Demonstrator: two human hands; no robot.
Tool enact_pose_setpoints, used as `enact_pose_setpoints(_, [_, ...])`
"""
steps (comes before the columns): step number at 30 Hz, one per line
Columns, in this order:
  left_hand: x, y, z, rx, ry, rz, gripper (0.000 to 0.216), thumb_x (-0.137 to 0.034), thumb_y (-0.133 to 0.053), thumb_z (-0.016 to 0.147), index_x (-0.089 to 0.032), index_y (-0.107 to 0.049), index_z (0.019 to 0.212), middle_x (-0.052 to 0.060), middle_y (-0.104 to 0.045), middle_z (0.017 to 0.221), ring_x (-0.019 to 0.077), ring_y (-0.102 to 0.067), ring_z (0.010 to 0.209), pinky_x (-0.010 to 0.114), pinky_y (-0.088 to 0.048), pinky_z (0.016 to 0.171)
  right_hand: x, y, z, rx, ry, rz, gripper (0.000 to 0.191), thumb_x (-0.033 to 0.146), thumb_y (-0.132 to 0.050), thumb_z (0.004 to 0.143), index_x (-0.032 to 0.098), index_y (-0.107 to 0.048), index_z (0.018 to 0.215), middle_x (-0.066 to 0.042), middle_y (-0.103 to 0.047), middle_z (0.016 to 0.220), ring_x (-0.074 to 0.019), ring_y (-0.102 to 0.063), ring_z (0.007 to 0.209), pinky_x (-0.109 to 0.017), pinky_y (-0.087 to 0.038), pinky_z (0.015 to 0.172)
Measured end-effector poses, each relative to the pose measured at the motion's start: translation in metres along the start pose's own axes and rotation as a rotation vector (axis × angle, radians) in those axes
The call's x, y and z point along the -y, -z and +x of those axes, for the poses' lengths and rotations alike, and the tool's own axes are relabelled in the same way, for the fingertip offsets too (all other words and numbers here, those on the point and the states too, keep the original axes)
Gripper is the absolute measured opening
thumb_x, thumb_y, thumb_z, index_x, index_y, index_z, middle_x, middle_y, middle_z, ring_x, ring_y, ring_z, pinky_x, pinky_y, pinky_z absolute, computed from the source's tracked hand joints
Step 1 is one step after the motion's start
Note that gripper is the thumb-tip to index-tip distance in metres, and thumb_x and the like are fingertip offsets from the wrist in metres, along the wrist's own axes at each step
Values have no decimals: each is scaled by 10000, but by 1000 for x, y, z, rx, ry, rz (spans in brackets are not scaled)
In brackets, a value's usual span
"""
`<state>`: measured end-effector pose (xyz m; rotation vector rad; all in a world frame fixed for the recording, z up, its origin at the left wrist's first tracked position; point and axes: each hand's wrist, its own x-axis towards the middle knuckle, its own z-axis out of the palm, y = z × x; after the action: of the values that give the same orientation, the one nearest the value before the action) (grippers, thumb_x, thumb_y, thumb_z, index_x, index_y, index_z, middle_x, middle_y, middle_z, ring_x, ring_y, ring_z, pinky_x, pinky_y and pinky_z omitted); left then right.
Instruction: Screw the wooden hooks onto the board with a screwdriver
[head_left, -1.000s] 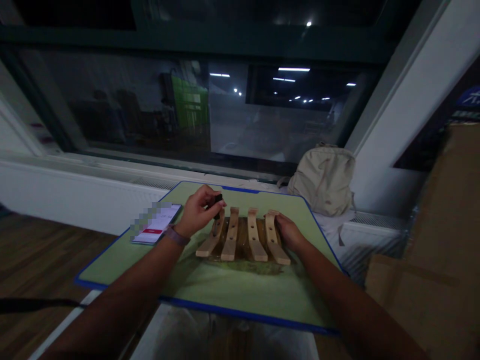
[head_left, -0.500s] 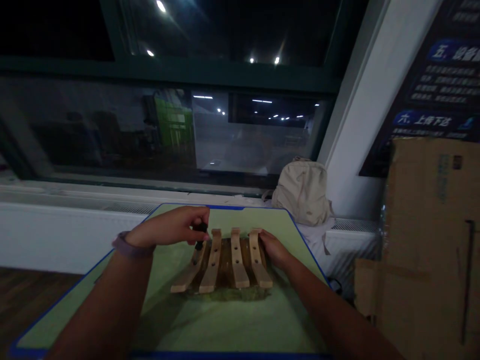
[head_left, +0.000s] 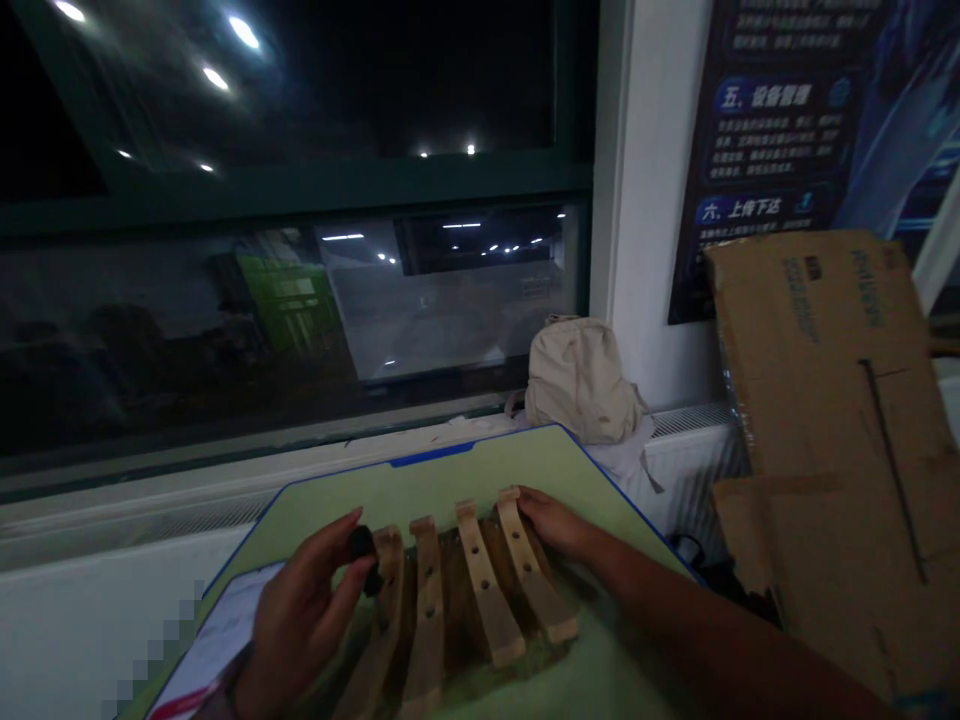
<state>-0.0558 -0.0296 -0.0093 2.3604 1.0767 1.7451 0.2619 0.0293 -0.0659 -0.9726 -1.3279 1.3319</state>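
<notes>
Several curved wooden slats (head_left: 486, 600) with drilled holes stand side by side over a brown, glossy, see-through base (head_left: 459, 630). My left hand (head_left: 304, 605) pinches the black handle of a short screwdriver (head_left: 364, 548) between thumb and fingers. Its thin shaft points down at a hole in the leftmost slat (head_left: 386, 640); whether the tip sits on a screw is too dim to tell. At the far end of the rightmost slat (head_left: 534, 575), my right hand (head_left: 551, 522) is closed around the edge, its fingertips partly hidden behind the wood.
The green table (head_left: 495, 462) has a blue rim. A printed sheet (head_left: 225, 625) lies at its left edge. Behind stand a beige backpack (head_left: 577, 380) on the sill and a dark window; flattened cardboard (head_left: 817, 420) leans at the right.
My view has turned right and tilted. My left hand has shifted from above the screwdriver to its left side, thumb and fingers more spread around the handle. My right hand stays on the rightmost slat.
</notes>
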Motion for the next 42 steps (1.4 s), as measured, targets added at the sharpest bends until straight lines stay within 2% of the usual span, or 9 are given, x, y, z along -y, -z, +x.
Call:
enact_pose_setpoints(4, [-4,-4,-19,-101,49,-180,269,-169,-553,961,-299,-658,1171,55,-743,922,173,-753,738,240,-629,590,3,0,-2,18,16,-89,475,681,-689,752,210,-723,802,-48,-752,877,-270,-666,916,-425,-467,939])
enact_pose_setpoints(9, [-12,-2,-13,3,-49,-365,474,-105,-551,940,-398,-608,1308,31,-691,903,150,-683,729,228,-590,545,5,1,-3,19,1,-137,408,617,-680,774,212,-733,788,-58,-749,887,-285,-659,941,-439,-468,959])
enact_pose_setpoints(16, [-4,-9,-17,-89,60,-317,476,-99,-631,913,-358,-596,1311,36,-692,964,164,-703,796,233,-587,594,5,12,-4,-42,-22,-218,386,596,-697,784,224,-791,833,-98,-767,984,-325,-643,1034,-516,-365,1110])
enact_pose_setpoints(23, [-32,-4,-9,8,21,-380,428,-153,-536,987,-337,-545,1373,39,-716,942,165,-715,809,271,-624,671,5,13,-2,-87,-47,-206,289,515,-721,784,243,-812,822,-82,-793,1017,-339,-642,1095,-513,-336,1147])
enact_pose_setpoints(26, [-34,1,-7,44,-44,-419,443,-182,-645,935,-368,-586,1333,39,-709,946,184,-698,817,283,-615,634,5,11,-3,-94,-44,-188,269,494,-717,795,249,-815,848,-72,-796,1048,-333,-647,1106,-510,-332,1156])
enact_pose_setpoints(29, [-32,1,-9,24,-4,-389,478,-145,-716,878,-371,-625,1290,28,-698,958,179,-695,835,269,-613,637,7,9,-5,-95,-18,-159,225,462,-734,800,254,-807,844,-56,-802,1002,-320,-655,1096,-501,-334,1160])
enact_pose_setpoints(34, [-32,-4,-11,-39,95,-352,486,-113,-585,957,-350,-551,1381,15,-743,938,152,-733,819,262,-640,728,9,8,-6,-83,-31,-190,269,466,-663,859,234,-799,875,-71,-793,1053,-308,-660,1089,-493,-360,1140])
enact_pose_setpoints(37, [-30,-3,-7,-32,66,-393,400,-122,-562,970,-340,-614,1301,25,-741,976,157,-734,845,264,-640,704,8,10,-5,-106,-50,-219,232,441,-687,831,237,-797,847,-73,-790,1050,-320,-640,1122,-500,-323,1162])
enact_pose_setpoints(42, [-24,2,-1,-40,-43,-408,447,-130,-758,837,-340,-667,1221,26,-689,994,167,-700,809,251,-610,565,7,12,-3,-109,-43,-229,188,409,-701,809,245,-793,805,-64,-788,955,-324,-642,1081,-506,-337,1143])
